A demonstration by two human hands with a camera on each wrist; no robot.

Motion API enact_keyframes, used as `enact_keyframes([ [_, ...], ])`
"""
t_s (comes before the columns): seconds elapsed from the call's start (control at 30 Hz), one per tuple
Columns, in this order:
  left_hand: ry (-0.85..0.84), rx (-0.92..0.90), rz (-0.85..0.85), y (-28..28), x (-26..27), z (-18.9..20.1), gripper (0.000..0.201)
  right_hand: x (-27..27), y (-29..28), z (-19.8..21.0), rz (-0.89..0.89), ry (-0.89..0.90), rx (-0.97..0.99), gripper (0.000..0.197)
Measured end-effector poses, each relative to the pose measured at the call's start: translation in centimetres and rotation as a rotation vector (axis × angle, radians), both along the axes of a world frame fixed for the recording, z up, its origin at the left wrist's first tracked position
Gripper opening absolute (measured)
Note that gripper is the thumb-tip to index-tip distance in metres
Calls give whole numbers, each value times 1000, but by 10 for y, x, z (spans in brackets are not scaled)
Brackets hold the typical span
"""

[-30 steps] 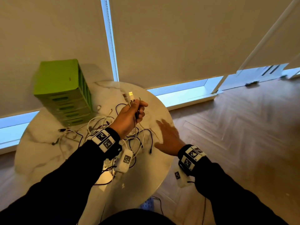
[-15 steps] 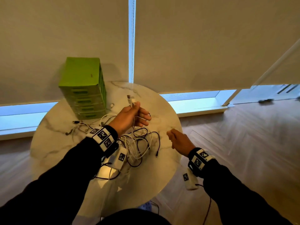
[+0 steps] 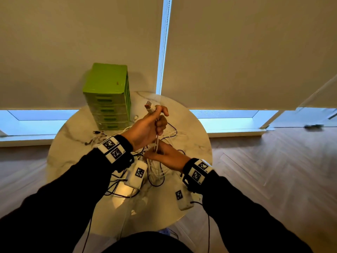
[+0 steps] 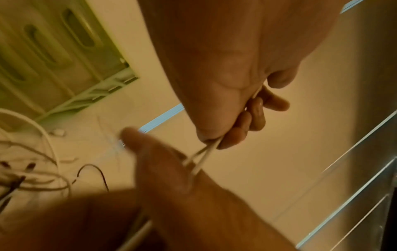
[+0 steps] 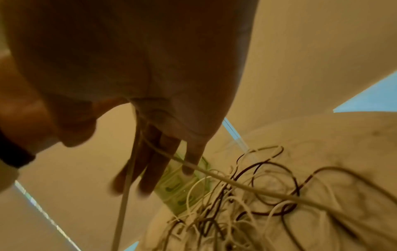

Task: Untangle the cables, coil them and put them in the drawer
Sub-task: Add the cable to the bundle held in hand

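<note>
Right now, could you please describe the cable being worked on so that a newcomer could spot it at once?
On the round marble table, in front of the green drawer unit, lies a tangle of cables. The white cable is the only one lifted out of it: the left hand grips it, with its USB plug sticking up.

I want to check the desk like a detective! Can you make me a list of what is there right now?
Surface: round marble table, cables across its middle.
Job's things: green drawer box at the back, drawers closed; white cable; cable pile.
Clutter: nothing seen.
Grips: left hand holds the white cable, plug up; right hand fingers it lower down.
Cables: white and black, tangled.
Surroundings: window blinds, wood floor.
</note>
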State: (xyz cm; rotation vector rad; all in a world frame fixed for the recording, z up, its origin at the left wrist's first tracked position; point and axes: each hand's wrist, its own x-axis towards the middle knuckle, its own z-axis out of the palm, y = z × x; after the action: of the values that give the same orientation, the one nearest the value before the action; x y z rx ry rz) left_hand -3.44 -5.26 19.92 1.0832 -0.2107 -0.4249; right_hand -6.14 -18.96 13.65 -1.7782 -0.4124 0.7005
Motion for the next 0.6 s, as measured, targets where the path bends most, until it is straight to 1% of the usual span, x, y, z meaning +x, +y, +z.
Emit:
enact_keyframes([
  [0.03,3,8,-24,7,2,2,35,1,1,2,10,65,40,25],
  [0.07,18,14,-42,16,3,5,37,1,-1,4,26,124,60,22],
  [0.13,55,50,-66,37,5,10,38,4,-11,7,47,230,57,30],
  [0.17,74,87,-70,47,6,11,39,7,-18,9,19,268,72,30],
  [0.27,145,180,-36,70,6,15,41,19,-36,27,-55,248,126,33],
  [0.3,165,170,-2,75,5,17,40,24,-40,35,-50,258,149,31],
  [0.37,181,94,83,79,5,22,38,32,-46,45,-6,294,132,38],
  [0.43,177,-20,203,79,7,28,36,37,-43,42,65,225,-49,48],
  [0.5,155,-108,332,81,11,26,36,33,-32,28,160,56,-284,51],
  [0.57,143,-133,440,84,17,21,36,20,-17,8,271,-135,-454,40],
  [0.6,151,-131,484,84,17,19,36,10,-9,-3,329,-222,-525,39],
])
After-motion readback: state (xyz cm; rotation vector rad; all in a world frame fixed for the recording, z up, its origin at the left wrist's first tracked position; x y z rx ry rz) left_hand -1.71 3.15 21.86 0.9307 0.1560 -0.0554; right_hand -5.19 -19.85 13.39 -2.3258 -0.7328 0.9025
